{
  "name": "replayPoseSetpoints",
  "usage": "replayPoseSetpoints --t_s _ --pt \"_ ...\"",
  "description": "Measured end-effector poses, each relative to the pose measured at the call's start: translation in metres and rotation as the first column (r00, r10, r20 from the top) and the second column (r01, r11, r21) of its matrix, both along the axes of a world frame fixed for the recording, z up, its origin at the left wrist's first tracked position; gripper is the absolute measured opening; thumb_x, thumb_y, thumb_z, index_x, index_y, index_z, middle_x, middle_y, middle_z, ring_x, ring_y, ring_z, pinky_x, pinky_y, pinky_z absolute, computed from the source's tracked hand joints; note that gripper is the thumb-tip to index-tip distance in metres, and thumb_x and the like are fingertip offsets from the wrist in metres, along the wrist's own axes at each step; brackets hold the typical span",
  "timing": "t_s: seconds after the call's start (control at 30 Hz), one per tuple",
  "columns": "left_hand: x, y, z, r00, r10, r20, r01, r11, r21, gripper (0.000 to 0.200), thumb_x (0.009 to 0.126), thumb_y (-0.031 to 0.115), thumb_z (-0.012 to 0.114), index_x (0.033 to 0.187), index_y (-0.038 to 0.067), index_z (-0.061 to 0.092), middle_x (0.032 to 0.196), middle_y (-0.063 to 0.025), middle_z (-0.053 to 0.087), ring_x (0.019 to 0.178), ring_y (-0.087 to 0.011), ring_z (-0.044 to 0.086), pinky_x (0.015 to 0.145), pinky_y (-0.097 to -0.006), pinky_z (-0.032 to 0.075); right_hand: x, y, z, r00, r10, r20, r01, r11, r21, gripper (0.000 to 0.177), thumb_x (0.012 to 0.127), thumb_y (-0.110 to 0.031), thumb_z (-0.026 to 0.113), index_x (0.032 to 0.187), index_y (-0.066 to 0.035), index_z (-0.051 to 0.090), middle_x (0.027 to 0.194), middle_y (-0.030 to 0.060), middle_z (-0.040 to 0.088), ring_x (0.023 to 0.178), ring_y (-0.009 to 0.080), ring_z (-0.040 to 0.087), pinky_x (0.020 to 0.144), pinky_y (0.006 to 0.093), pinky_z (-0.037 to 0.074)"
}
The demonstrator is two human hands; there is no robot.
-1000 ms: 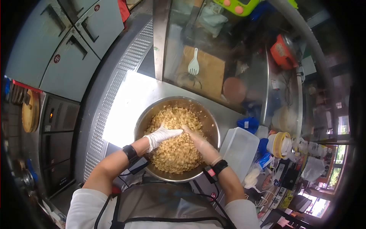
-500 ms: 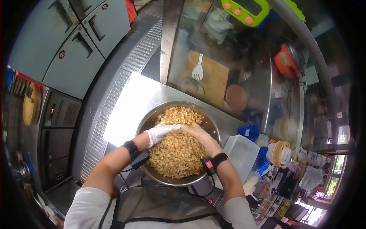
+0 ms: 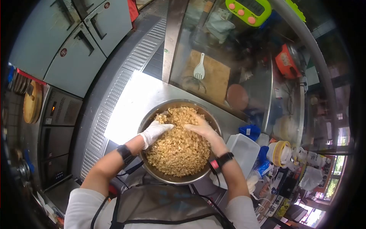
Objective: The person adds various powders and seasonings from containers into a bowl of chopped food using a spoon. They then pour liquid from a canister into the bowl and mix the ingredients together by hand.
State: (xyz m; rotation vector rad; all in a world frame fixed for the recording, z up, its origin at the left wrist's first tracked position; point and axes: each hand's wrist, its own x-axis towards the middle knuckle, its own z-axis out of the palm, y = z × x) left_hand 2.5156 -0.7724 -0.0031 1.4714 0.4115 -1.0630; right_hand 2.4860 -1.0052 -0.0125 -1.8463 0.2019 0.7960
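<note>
A large round steel bowl [image 3: 182, 181] stands at the counter's near edge, filled with a loose, chopped, pale-brown food [image 3: 179, 152]. My left hand [image 3: 155, 131], in a white glove, rests on the food at the bowl's left side, thumb apart from the fingers. Opposite it, my right hand [image 3: 204, 129] wears a thin translucent glove and lies with spread fingers on the upper right of the food. Some fingertips are sunk among the pieces. A gap with loose food separates the two hands.
The steel counter [image 3: 133, 103] extends up and left. Right of the bowl sits a translucent plastic tub [image 3: 244, 152]. Behind a clear panel are a cutting board [image 3: 217, 82] and a white slotted spatula [image 3: 199, 68]. A green timer [image 3: 249, 11] hangs above.
My hands have moved apart from their meeting place over the food, and their fingers have opened. The camera view has shifted slightly.
</note>
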Motion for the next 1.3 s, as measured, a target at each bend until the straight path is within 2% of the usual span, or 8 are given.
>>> replayPoseSetpoints --t_s 0.07,0.2,0.3,0.43,0.5,0.93,1.1,1.3 --pt "0.004 -0.01 -0.017 0.998 0.029 -0.051 -0.044 0.948 -0.315 0.109 0.072 0.02 0.08 0.146 0.006 0.001 0.115 -0.0197 0.058 0.107 -0.0199 0.054 0.088 -0.0338 0.045 0.006 0.017 0.008 0.976 -0.171 -0.133 0.194 0.964 0.181 0.087 0.081 -0.046 0.065 0.144 -0.002 0.024 0.144 0.0102 0.035 0.127 0.0234 0.04 0.104 0.0291 0.03" --pt "0.016 -0.035 -0.041 0.968 -0.213 0.131 0.221 0.974 -0.051 0.068 0.076 0.027 0.076 0.131 0.002 0.045 0.103 -0.0112 0.064 0.093 -0.0177 0.057 0.081 -0.0285 0.045 0.022 0.026 0.019 0.964 0.045 -0.263 0.062 0.921 0.385 0.085 0.084 -0.051 0.058 0.143 -0.001 0.023 0.145 0.0083 0.035 0.127 0.0234 0.039 0.105 0.0278 0.028" --pt "0.01 -0.029 0.012 0.785 -0.563 0.259 0.535 0.826 0.175 0.051 0.079 0.024 0.072 0.121 0.0 0.055 0.091 -0.0115 0.066 0.081 -0.0162 0.059 0.073 -0.03 0.047 -0.006 0.023 -0.017 0.992 0.002 -0.13 -0.033 0.971 -0.238 0.062 0.087 -0.048 0.055 0.126 0.0 0.052 0.121 0.0105 0.058 0.111 0.0212 0.053 0.096 0.0318 0.04" --pt "-0.001 0.002 0.044 0.73 -0.511 0.454 0.515 0.848 0.126 0.031 0.087 0.025 0.059 0.104 -0.002 0.062 0.099 -0.0122 0.066 0.088 -0.0228 0.062 0.082 -0.0288 0.048 -0.038 -0.019 0.035 0.991 -0.039 -0.128 0.045 0.998 0.047 0.06 0.088 -0.044 0.056 0.129 -0.001 0.048 0.121 0.0156 0.056 0.111 0.0182 0.052 0.095 0.0322 0.041" --pt "-0.019 0.019 0.012 0.983 0.183 -0.003 -0.175 0.936 -0.304 0.046 0.087 0.021 0.061 0.123 -0.004 0.047 0.113 -0.0161 0.06 0.103 -0.0247 0.059 0.093 -0.031 0.045 -0.06 -0.011 0.077 0.947 -0.263 -0.184 0.296 0.937 0.184 0.061 0.091 -0.04 0.054 0.135 -0.001 0.039 0.128 0.0169 0.048 0.118 0.0182 0.046 0.1 0.0321 0.036" --pt "-0.01 -0.023 0.022 0.831 -0.557 -0.008 0.553 0.822 0.134 0.042 0.086 0.04 0.06 0.111 0.006 0.063 0.097 -0.0109 0.064 0.087 -0.0169 0.059 0.076 -0.0269 0.048 -0.09 0.018 -0.001 0.804 -0.471 -0.363 0.587 0.728 0.354 0.043 0.088 -0.017 0.052 0.127 0.001 0.047 0.122 0.0133 0.053 0.113 0.0217 0.049 0.097 0.0304 0.037" --pt "-0.005 -0.016 0.056 0.939 -0.059 0.339 0.055 0.998 0.022 0.044 0.083 0.019 0.067 0.121 0.002 0.052 0.111 -0.0072 0.063 0.094 -0.0196 0.062 0.081 -0.026 0.05 -0.04 -0.001 0.058 0.93 -0.348 0.122 0.365 0.914 -0.179 0.057 0.078 -0.03 0.071 0.122 0.0 0.051 0.113 0.0149 0.058 0.098 0.0227 0.057 0.083 0.0339 0.047" --pt "0.0 -0.031 -0.012 0.992 -0.114 -0.051 0.093 0.948 -0.304 0.057 0.087 0.042 0.06 0.132 0.009 0.048 0.135 -0.0077 0.048 0.123 -0.0182 0.043 0.104 -0.0302 0.031 -0.038 0.022 0.101 0.811 -0.543 -0.216 0.584 0.762 0.278 0.061 0.09 -0.025 0.058 0.139 0.0 0.033 0.14 0.0171 0.039 0.129 0.0233 0.037 0.105 0.0286 0.03"
